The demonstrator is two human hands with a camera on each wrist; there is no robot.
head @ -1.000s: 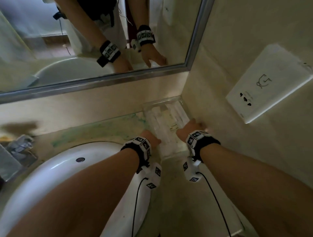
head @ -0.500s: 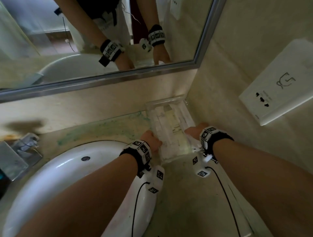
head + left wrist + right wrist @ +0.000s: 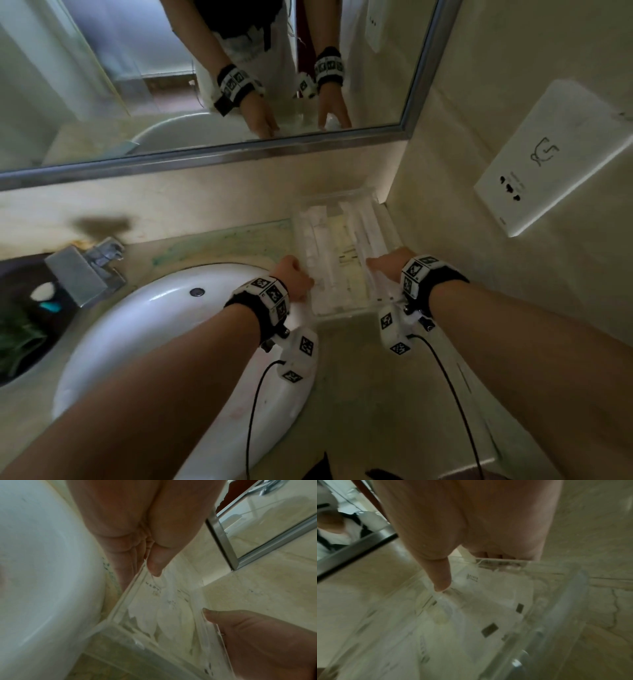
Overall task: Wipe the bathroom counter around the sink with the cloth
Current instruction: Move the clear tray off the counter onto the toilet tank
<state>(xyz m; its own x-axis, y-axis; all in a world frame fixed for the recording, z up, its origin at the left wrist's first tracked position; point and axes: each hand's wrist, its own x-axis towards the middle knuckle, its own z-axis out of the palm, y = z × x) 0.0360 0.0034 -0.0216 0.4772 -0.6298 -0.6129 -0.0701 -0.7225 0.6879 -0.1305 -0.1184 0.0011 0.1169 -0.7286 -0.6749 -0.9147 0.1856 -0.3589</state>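
Note:
A clear plastic tray (image 3: 342,313) holding white packets sits on the beige counter (image 3: 359,394) in the back right corner, right of the white sink (image 3: 154,325). My left hand (image 3: 298,277) grips the tray's left rim. In the left wrist view the thumb of the left hand (image 3: 147,566) hooks inside the tray (image 3: 130,639) and the fingers lie outside. My right hand (image 3: 383,265) grips the right rim. In the right wrist view the right hand (image 3: 462,569) has its thumb inside the tray (image 3: 570,601). Neither hand holds a cloth.
A chrome faucet (image 3: 85,270) stands at the sink's back left. Green stains (image 3: 222,243) mark the counter behind the sink. The mirror (image 3: 171,85) hangs above, and a white socket plate (image 3: 555,161) is on the right wall. Something green and crumpled (image 3: 17,339) lies at the far left.
Both hands have kept hold of the tray's sides. My right hand has drawn back a little along the right rim, and the head view has shifted.

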